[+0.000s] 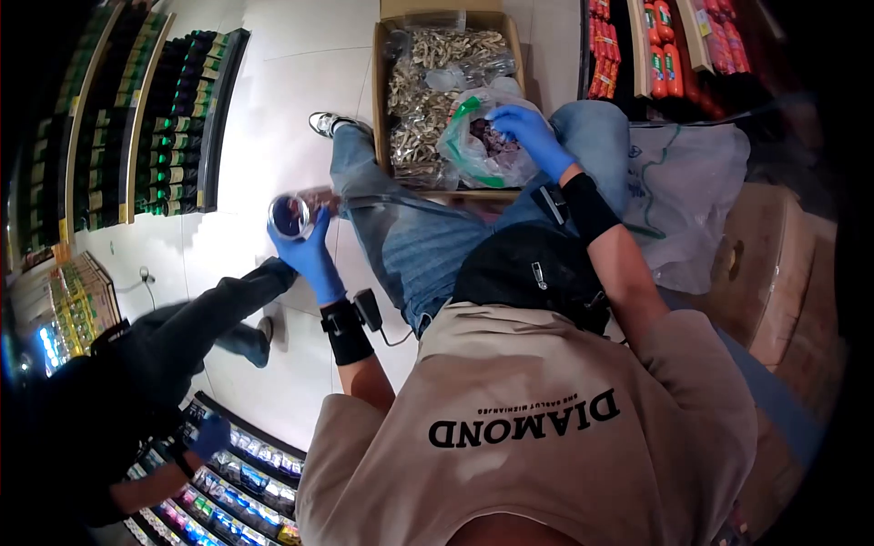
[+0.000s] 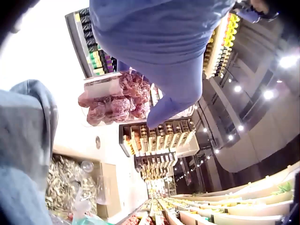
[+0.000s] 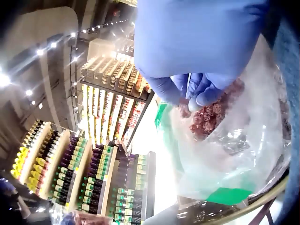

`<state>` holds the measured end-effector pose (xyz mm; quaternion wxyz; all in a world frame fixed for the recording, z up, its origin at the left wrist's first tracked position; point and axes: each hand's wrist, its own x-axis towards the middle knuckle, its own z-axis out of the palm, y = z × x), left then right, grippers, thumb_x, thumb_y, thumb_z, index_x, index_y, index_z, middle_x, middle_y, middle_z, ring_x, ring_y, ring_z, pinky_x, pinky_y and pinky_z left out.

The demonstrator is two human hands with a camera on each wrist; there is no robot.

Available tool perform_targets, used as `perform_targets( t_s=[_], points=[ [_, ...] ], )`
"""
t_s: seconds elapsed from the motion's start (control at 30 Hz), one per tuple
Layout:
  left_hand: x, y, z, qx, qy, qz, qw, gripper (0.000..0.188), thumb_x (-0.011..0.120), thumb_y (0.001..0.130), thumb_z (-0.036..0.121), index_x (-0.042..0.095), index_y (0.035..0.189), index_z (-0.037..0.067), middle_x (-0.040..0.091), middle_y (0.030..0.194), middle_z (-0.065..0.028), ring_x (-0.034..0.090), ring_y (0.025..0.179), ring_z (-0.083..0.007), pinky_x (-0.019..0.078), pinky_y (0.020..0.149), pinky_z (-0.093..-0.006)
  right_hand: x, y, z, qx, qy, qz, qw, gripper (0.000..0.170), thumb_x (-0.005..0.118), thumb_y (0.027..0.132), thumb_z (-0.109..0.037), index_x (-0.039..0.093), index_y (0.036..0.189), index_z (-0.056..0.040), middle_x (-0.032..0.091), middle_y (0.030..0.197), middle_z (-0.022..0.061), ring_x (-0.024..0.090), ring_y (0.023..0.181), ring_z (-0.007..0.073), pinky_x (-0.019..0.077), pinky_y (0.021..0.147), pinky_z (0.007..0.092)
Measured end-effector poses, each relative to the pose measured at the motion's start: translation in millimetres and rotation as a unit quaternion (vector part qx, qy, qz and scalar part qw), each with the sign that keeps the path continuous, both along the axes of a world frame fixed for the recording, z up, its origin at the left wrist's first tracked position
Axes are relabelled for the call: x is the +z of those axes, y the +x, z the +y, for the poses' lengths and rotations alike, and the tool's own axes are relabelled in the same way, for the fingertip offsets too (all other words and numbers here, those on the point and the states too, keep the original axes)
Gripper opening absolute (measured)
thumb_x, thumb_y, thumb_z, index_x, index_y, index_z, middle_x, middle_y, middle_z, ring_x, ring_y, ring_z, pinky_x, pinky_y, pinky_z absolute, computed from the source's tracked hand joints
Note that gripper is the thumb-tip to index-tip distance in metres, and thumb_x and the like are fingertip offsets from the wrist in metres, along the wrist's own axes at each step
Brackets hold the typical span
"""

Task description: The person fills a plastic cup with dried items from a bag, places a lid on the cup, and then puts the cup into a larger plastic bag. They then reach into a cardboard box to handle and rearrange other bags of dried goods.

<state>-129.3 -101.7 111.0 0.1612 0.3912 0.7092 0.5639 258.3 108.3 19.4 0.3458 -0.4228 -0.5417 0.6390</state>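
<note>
In the head view the blue-gloved left hand (image 1: 314, 259) holds a clear plastic jar (image 1: 289, 217) tilted on its side. Reddish dried pieces (image 2: 117, 105) fill the part of the jar seen in the left wrist view, with the left thumb against its side. The right hand (image 1: 533, 136), also gloved, is over the mouth of a clear bag (image 1: 464, 150) with a green band. Its fingertips pinch a small pinkish piece (image 3: 184, 108) above more dark red pieces (image 3: 208, 119) inside the bag.
Under the bag stands a cardboard box (image 1: 381, 100) of small packets between the knees. An empty-looking plastic bag (image 1: 696, 182) lies over cartons (image 1: 760, 264) at the right. Bottle shelves (image 1: 177, 136) stand left; another person's leg (image 1: 214, 314) is near the left arm.
</note>
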Motion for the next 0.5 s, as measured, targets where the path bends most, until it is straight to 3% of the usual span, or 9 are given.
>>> perform_targets(
  t_s=[0.03, 0.1, 0.13, 0.2, 0.23, 0.3, 0.33, 0.4, 0.5],
  points=[
    [-4.4, -6.2, -13.1, 0.001, 0.002, -0.001, 1.000, 0.062, 0.085, 0.076, -0.001, 0.054, 0.130, -0.002, 0.061, 0.122, -0.0086, 0.058, 0.112, -0.0154, 0.0484, 0.098, -0.0289, 10.8, -3.8, -1.8, 0.002, 0.000, 0.002, 1.000, 0.029, 0.066, 0.089, -0.007, 0.073, 0.117, -0.0025, 0.072, 0.094, 0.0036, 0.065, 0.083, 0.0102, 0.0527, 0.077, 0.0255],
    [-10.0, -28.0, -33.8, -0.038, -0.058, -0.010, 0.998, 0.061, 0.084, 0.076, -0.003, 0.055, 0.129, -0.003, 0.060, 0.124, -0.0090, 0.058, 0.113, -0.0162, 0.0477, 0.101, -0.0296, 42.6, -18.1, -5.6, 0.212, 0.042, -0.039, 0.976, 0.040, 0.065, 0.083, -0.006, 0.073, 0.123, -0.0068, 0.073, 0.091, 0.0074, 0.067, 0.080, 0.0127, 0.0538, 0.077, 0.0279],
    [-6.3, -18.0, -37.6, -0.037, -0.060, -0.010, 0.997, 0.061, 0.084, 0.076, -0.003, 0.055, 0.129, -0.003, 0.060, 0.124, -0.0090, 0.058, 0.113, -0.0162, 0.0477, 0.101, -0.0296, 55.6, -29.9, -8.4, 0.213, 0.039, -0.038, 0.975, 0.040, 0.065, 0.083, -0.006, 0.073, 0.123, -0.0068, 0.073, 0.091, 0.0074, 0.067, 0.080, 0.0127, 0.0538, 0.077, 0.0279],
    [3.7, 18.0, -44.3, 0.051, -0.006, -0.002, 0.999, 0.065, 0.084, 0.074, -0.006, 0.055, 0.131, -0.003, 0.061, 0.127, -0.0089, 0.058, 0.115, -0.0182, 0.0468, 0.104, -0.0316, 73.1, -57.4, -17.4, 0.430, 0.079, -0.227, 0.870, 0.050, 0.064, 0.079, -0.008, 0.071, 0.129, -0.0119, 0.074, 0.091, 0.0121, 0.069, 0.076, 0.0169, 0.0548, 0.076, 0.0308],
    [2.0, 21.9, -44.5, 0.054, -0.008, -0.002, 0.998, 0.069, 0.084, 0.072, -0.007, 0.054, 0.134, -0.002, 0.060, 0.129, -0.0090, 0.058, 0.117, -0.0197, 0.0459, 0.106, -0.0333, 61.4, -66.6, -20.5, 0.428, 0.079, -0.230, 0.871, 0.050, 0.064, 0.079, -0.008, 0.071, 0.129, -0.0119, 0.074, 0.091, 0.0121, 0.069, 0.076, 0.0169, 0.0548, 0.076, 0.0308],
    [-0.8, 20.9, -45.2, 0.043, -0.013, -0.005, 0.999, 0.069, 0.084, 0.072, -0.007, 0.054, 0.134, -0.002, 0.060, 0.129, -0.0093, 0.058, 0.117, -0.0197, 0.0460, 0.106, -0.0334, 45.0, -77.2, -25.5, 0.489, 0.199, -0.300, 0.794, 0.048, 0.062, 0.077, -0.006, 0.073, 0.123, -0.0112, 0.066, 0.071, 0.0123, 0.064, 0.064, 0.0132, 0.0517, 0.064, 0.0312],
    [-1.7, 20.7, -44.8, 0.036, -0.020, -0.004, 0.999, 0.069, 0.085, 0.072, -0.007, 0.054, 0.134, -0.002, 0.060, 0.129, -0.0097, 0.058, 0.118, -0.0198, 0.0460, 0.106, -0.0334, 51.5, -72.0, -20.5, 0.486, 0.201, -0.307, 0.793, 0.048, 0.062, 0.077, -0.006, 0.073, 0.123, -0.0112, 0.066, 0.071, 0.0123, 0.064, 0.064, 0.0132, 0.0517, 0.064, 0.0312],
    [-1.8, 23.1, -43.6, 0.042, -0.010, -0.021, 0.999, 0.070, 0.085, 0.072, -0.006, 0.054, 0.135, -0.002, 0.060, 0.130, -0.0104, 0.058, 0.119, -0.0202, 0.0462, 0.106, -0.0337, 78.1, -60.8, -7.9, 0.416, 0.088, -0.241, 0.872, 0.053, 0.066, 0.078, -0.013, 0.068, 0.131, -0.0106, 0.075, 0.097, 0.0153, 0.071, 0.079, 0.0209, 0.0558, 0.076, 0.0340],
    [1.2, 23.5, -45.7, 0.021, -0.017, -0.007, 1.000, 0.070, 0.086, 0.072, -0.004, 0.055, 0.134, -0.002, 0.061, 0.129, -0.0104, 0.059, 0.118, -0.0203, 0.0471, 0.105, -0.0338, 111.9, -36.9, 31.5, 0.275, 0.217, -0.309, 0.884, 0.051, 0.067, 0.080, -0.019, 0.066, 0.130, -0.0068, 0.071, 0.109, 0.0242, 0.070, 0.098, 0.0390, 0.0553, 0.086, 0.0438]
  ],
)
